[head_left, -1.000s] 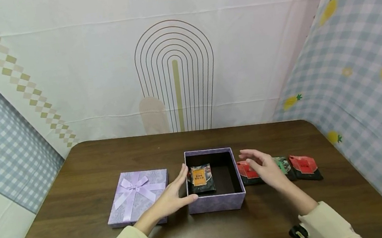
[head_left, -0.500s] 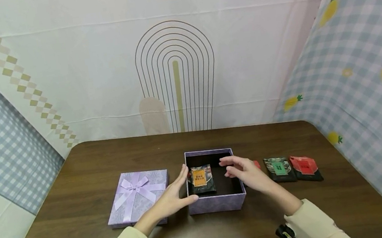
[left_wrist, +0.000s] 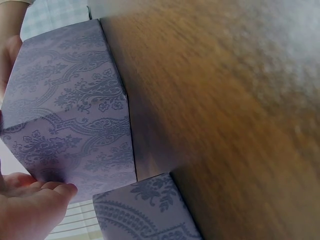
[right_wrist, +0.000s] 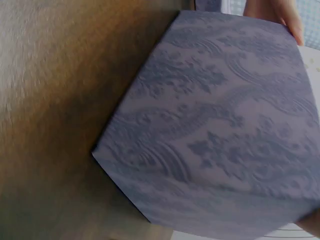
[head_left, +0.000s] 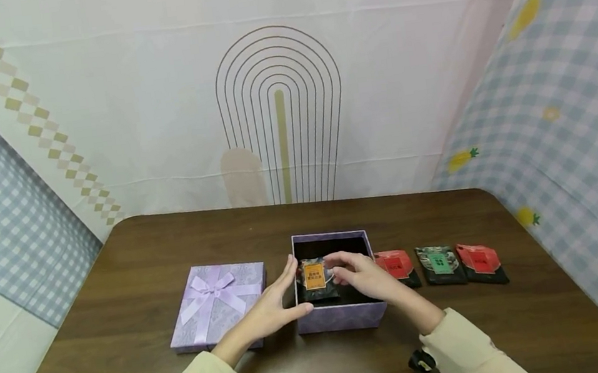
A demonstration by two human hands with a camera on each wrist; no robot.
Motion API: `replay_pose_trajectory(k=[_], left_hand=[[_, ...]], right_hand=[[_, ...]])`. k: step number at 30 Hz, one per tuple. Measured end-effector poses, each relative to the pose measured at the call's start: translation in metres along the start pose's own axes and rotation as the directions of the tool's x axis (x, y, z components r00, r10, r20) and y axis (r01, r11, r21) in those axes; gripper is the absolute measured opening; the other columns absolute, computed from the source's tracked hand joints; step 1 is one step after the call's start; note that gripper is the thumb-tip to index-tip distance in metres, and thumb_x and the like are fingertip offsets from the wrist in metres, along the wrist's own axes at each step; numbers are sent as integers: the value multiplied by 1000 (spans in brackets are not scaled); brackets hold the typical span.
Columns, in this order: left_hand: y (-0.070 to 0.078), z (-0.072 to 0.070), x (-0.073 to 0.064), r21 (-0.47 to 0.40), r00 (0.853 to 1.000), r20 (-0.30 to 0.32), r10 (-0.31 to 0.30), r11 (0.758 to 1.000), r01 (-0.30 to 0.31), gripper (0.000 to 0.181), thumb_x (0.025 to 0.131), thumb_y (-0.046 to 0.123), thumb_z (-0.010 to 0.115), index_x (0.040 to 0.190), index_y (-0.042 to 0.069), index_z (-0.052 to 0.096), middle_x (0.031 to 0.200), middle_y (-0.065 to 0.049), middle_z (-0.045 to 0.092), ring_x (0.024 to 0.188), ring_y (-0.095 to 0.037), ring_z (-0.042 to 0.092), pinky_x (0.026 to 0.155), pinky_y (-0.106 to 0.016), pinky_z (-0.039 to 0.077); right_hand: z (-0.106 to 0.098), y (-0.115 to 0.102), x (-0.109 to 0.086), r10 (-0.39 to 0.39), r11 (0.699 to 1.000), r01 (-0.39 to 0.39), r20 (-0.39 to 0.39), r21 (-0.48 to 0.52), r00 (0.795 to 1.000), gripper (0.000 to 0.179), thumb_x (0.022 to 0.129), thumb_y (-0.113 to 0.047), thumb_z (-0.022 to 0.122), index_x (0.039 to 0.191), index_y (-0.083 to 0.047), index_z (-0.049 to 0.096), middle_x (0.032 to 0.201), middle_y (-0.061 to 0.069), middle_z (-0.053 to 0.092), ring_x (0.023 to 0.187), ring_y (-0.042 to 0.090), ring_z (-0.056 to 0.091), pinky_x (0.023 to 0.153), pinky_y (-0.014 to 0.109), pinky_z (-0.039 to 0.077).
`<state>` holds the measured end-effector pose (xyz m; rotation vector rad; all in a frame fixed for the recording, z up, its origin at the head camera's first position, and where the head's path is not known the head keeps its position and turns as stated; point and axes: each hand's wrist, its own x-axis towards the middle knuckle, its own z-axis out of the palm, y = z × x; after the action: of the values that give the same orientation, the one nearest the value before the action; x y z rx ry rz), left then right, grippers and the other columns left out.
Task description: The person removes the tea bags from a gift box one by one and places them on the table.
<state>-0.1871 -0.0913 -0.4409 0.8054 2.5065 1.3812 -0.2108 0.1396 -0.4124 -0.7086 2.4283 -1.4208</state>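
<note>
A purple patterned gift box (head_left: 341, 318) stands without its lid on the table. Inside, at its left, lies a black sachet with an orange label (head_left: 314, 276). My left hand (head_left: 270, 309) rests on the box's left side, fingers extended along the wall and thumb at the front corner. In the left wrist view, the left fingers (left_wrist: 57, 192) touch the patterned wall. My right hand (head_left: 368, 278) reaches over the right wall into the box, its loosely bent fingertips right at the sachet's right edge. In the right wrist view, the box wall (right_wrist: 225, 115) hides most of this hand.
Left of the box lies its purple lid (head_left: 218, 304) with a ribbon bow. To the right lie a red-and-black sachet (head_left: 398, 266), a green-labelled sachet (head_left: 440, 265) and another red-and-black sachet (head_left: 482, 263). The brown table (head_left: 170, 241) meets a hanging cloth at its back edge.
My right hand has moved left, from above the red-and-black sachet beside the box to the orange-labelled sachet inside. My left hand has stayed against the box.
</note>
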Motion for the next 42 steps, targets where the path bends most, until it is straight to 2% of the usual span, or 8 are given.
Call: replay_pose_trajectory(k=[3, 7, 10, 13, 17, 33, 37, 42], left_hand=[[1, 0, 1, 0, 1000, 0, 4, 1000, -4, 86, 85, 27, 65, 146, 5, 10, 151, -13, 1, 135, -33, 16, 106, -51, 20], [1, -1, 2, 7, 1000, -2, 14, 1000, -14, 86, 84, 28, 65, 146, 4, 10, 151, -13, 1, 135, -34, 16, 106, -51, 20], [1, -2, 2, 10, 1000, -1, 15, 1000, -15, 86, 84, 29, 65, 146, 4, 10, 151, -13, 1, 135, -33, 16, 107, -51, 20], [2, -2, 2, 7, 1000, -1, 16, 1000, -16, 86, 84, 28, 65, 146, 3, 11, 151, -13, 1, 135, -33, 16, 107, -51, 19], [3, -2, 1, 6, 1000, 0, 17, 1000, -17, 86, 84, 28, 65, 146, 3, 10, 151, -13, 1, 135, -33, 17, 107, -51, 19], [1, -1, 2, 12, 1000, 0, 21, 1000, -21, 86, 84, 27, 66, 146, 3, 11, 151, -13, 2, 135, -33, 17, 107, -50, 20], [1, 0, 2, 18, 1000, 3, 18, 1000, -18, 86, 84, 27, 65, 146, 3, 10, 151, -13, 2, 135, -33, 16, 107, -49, 19], [0, 0, 1, 30, 1000, 3, 14, 999, -14, 86, 84, 27, 66, 145, 2, 11, 151, -14, 1, 135, -33, 16, 107, -50, 19]], right_hand=[[4, 1, 3, 23, 999, -24, -21, -36, 1000, 31, 94, -4, 46, 121, 10, 50, 112, 29, 56, 84, 31, 62, 73, 31, 53], [10, -2, 7, 75, 985, -84, -64, -149, 995, 29, 93, -3, 46, 119, 6, 53, 109, 23, 60, 80, 25, 63, 71, 33, 52], [14, -4, 9, 125, 950, -145, -90, -277, 988, 29, 92, -5, 48, 119, 2, 55, 108, 17, 62, 79, 19, 60, 71, 35, 50], [17, -5, 10, 179, 897, -196, -80, -395, 981, 32, 91, -7, 51, 122, 1, 54, 110, 14, 62, 79, 17, 56, 72, 37, 46], [18, -6, 11, 240, 863, -225, -24, -453, 970, 39, 91, -9, 52, 128, 3, 49, 118, 17, 58, 81, 20, 53, 76, 39, 43], [19, -6, 9, 204, 877, -188, -10, -442, 979, 37, 91, -10, 54, 124, 6, 53, 121, 20, 57, 100, 20, 56, 86, 43, 45], [19, -4, 9, 192, 886, -181, -19, -427, 981, 35, 89, -9, 56, 122, 4, 55, 117, 20, 59, 97, 21, 56, 82, 42, 45], [16, 1, 11, 185, 923, -181, -21, -340, 983, 32, 89, -10, 56, 120, 0, 58, 102, 12, 58, 89, 21, 53, 76, 39, 45]])
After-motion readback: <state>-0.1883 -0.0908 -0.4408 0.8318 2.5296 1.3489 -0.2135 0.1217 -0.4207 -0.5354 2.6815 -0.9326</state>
